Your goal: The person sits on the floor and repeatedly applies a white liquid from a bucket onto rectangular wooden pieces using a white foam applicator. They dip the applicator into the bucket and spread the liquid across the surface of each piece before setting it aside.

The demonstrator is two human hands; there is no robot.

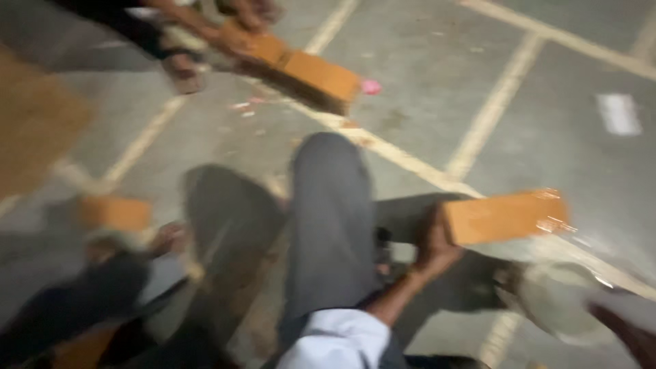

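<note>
I see my right hand (432, 246) closed around one end of an orange box (504, 216), holding it out over the grey floor (547, 137) beside my grey-trousered knee (331, 205). My left hand (164, 239) is too blurred to tell its grip (a second orange box (113, 213) lies just beside it). Farther off, another person's hand (232, 37) holds two more orange boxes (307, 72).

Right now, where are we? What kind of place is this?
Probably a paved yard or parking area: grey concrete floor with pale painted lines. People sit low, handling orange boxes; the right hand holds a box.
</note>
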